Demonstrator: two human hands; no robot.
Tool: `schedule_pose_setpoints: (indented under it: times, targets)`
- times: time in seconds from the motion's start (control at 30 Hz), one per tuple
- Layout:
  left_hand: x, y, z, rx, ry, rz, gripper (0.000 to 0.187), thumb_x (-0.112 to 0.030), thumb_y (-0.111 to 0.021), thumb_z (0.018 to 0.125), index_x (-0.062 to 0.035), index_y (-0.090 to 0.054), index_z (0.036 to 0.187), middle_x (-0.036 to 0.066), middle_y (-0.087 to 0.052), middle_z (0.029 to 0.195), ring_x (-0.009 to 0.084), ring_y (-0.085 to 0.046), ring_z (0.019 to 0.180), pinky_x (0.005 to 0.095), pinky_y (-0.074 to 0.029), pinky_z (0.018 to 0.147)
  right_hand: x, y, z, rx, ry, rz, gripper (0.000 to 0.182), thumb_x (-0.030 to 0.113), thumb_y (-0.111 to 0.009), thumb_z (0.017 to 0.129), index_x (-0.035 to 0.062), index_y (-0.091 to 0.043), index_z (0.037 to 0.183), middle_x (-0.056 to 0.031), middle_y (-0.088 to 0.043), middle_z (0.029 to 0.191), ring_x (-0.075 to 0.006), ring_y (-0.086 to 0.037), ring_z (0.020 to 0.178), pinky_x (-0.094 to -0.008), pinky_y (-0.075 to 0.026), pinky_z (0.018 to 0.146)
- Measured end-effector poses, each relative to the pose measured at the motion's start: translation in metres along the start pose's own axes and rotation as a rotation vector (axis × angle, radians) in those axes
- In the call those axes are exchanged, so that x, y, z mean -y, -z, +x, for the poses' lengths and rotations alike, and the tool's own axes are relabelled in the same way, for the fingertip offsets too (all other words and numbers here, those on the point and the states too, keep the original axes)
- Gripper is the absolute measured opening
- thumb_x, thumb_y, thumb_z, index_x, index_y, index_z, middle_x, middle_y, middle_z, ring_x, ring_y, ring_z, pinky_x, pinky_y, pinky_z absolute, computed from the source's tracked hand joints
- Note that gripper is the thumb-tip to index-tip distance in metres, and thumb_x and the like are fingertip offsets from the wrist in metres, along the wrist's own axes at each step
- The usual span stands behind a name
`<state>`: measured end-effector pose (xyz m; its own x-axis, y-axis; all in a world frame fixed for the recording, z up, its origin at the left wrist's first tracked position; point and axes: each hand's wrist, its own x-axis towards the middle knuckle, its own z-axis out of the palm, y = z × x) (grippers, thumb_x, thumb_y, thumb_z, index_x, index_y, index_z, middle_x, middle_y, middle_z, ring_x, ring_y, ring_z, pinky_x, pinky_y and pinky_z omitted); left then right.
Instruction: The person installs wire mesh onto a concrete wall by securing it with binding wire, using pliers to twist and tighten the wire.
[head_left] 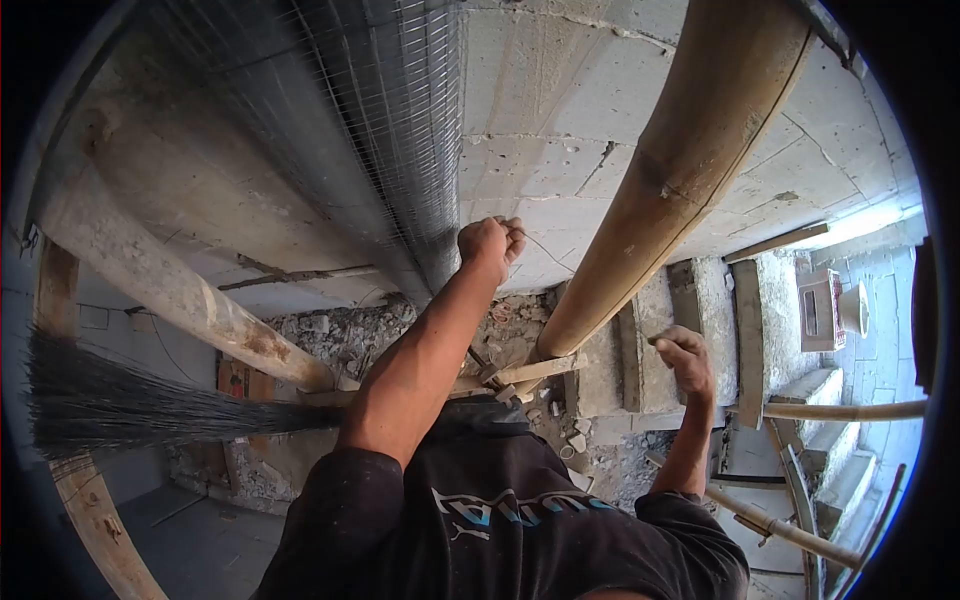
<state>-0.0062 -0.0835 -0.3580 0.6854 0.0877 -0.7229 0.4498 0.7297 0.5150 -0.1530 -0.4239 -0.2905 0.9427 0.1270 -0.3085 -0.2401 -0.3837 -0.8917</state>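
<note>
My left hand [490, 248] is raised in front of me, its fingers closed in a pinch beside the wire mesh [425, 120]. A thin wire [552, 256] runs out from its fingertips to the right, across the pale block wall. My right hand [683, 362] is lifted lower on the right, in front of the concrete steps, with its fingers curled together. What those fingers hold, if anything, is too small to make out. At the left, a thick bundle of dark wires [170, 405] fans out near my waist.
A thick bamboo pole [675, 180] slants up close on the right. Another pole [190, 285] leans at the left. Concrete steps [650, 310] rise at the right, with a red-and-white container [822, 310] on them. Rubble [335, 335] and a wooden strip [540, 370] lie below.
</note>
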Motion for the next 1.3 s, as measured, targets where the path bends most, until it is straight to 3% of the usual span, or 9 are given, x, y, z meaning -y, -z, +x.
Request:
schedule_pose_setpoints:
  times: [0.23,0.37,0.4,0.5,0.67,0.8,0.93,1.03,1.3]
  targets:
    - [-0.005,-0.010,-0.004,0.215,-0.111,-0.141,0.022,-0.024,-0.039,0.103,-0.0068,-0.052,0.107,0.009,-0.068,0.095,0.0202,-0.065,0.077,0.0306,-0.057,0.071,0.012,-0.019,0.043,-0.332,-0.106,-0.420,0.027,0.024,-0.064,0.090,0.0036,-0.072,0.106,-0.0066,-0.067,0.075,-0.0131,-0.058,0.065,-0.0293,-0.046,0.061]
    - [-0.021,-0.019,-0.027,0.321,-0.191,-0.184,0.040,-0.039,-0.042,0.104,-0.0082,-0.047,0.130,0.009,-0.060,0.126,0.0232,-0.058,0.110,0.0398,-0.047,0.096,0.005,-0.018,0.072,-0.403,0.130,-0.486,0.028,0.024,-0.062,0.091,0.0057,-0.071,0.110,-0.0120,-0.072,0.088,-0.0175,-0.066,0.074,-0.0309,-0.051,0.070]
    - [-0.024,-0.019,-0.029,0.372,-0.197,-0.169,0.052,-0.043,-0.042,0.104,-0.0088,-0.039,0.143,0.009,-0.054,0.135,0.0256,-0.052,0.120,0.0412,-0.043,0.101,0.012,-0.018,0.078,-0.371,0.101,-0.491,0.029,0.028,-0.062,0.089,0.0089,-0.072,0.110,-0.0156,-0.072,0.101,-0.0281,-0.069,0.098,-0.0355,-0.051,0.085]
    - [-0.028,-0.017,-0.037,0.377,-0.172,-0.081,0.058,-0.045,-0.044,0.103,-0.0070,-0.036,0.146,0.011,-0.053,0.138,0.0265,-0.054,0.119,0.0415,-0.045,0.099,0.032,-0.018,0.096,-0.261,0.122,-0.492,0.029,0.027,-0.061,0.091,0.0088,-0.071,0.111,-0.0142,-0.072,0.103,-0.0269,-0.069,0.099,-0.0357,-0.050,0.087]
    - [-0.049,0.030,-0.099,0.549,-0.236,0.734,0.058,-0.045,-0.054,0.099,-0.0017,-0.049,0.138,0.017,-0.059,0.129,0.0228,-0.061,0.109,0.0382,-0.052,0.090,0.045,-0.020,0.118,-0.138,0.091,-0.493,0.029,0.027,-0.060,0.092,0.0082,-0.071,0.111,-0.0124,-0.072,0.107,-0.0262,-0.068,0.100,-0.0366,-0.050,0.088]
    - [-0.085,0.098,-0.132,0.446,-0.646,0.489,0.050,-0.042,-0.059,0.097,-0.0005,-0.056,0.124,0.010,-0.063,0.111,0.0160,-0.064,0.090,0.0287,-0.053,0.069,0.050,-0.021,0.129,-0.058,0.158,-0.549,0.029,0.027,-0.059,0.092,0.0071,-0.071,0.111,-0.0137,-0.072,0.106,-0.0263,-0.068,0.099,-0.0367,-0.050,0.088]
    - [-0.128,0.120,-0.140,-0.279,-1.024,0.128,0.050,-0.048,-0.051,0.098,-0.0045,-0.058,0.122,0.010,-0.063,0.109,0.0196,-0.058,0.105,0.0416,-0.046,0.094,0.052,-0.027,0.143,-0.004,0.323,-0.563,0.031,0.028,-0.059,0.093,0.0046,-0.070,0.110,-0.0154,-0.072,0.105,-0.0264,-0.068,0.097,-0.0377,-0.051,0.087]
    - [-0.153,0.130,-0.096,-0.369,-1.043,0.189,0.064,-0.055,-0.045,0.097,-0.0042,-0.050,0.135,0.013,-0.055,0.132,0.0260,-0.047,0.125,0.0458,-0.034,0.107,0.071,-0.041,0.144,0.014,0.275,-0.550,0.033,0.029,-0.059,0.093,0.0026,-0.069,0.110,-0.0162,-0.072,0.103,-0.0270,-0.068,0.095,-0.0384,-0.051,0.088]
    - [-0.167,0.131,-0.015,0.072,-0.789,-0.094,0.072,-0.058,-0.041,0.098,-0.0082,-0.035,0.150,0.009,-0.039,0.151,0.0272,-0.040,0.135,0.0400,-0.029,0.113,0.086,-0.045,0.162,0.012,0.352,-0.487,0.033,0.026,-0.060,0.092,0.0004,-0.067,0.111,-0.0189,-0.071,0.102,-0.0302,-0.068,0.095,-0.0407,-0.051,0.086]
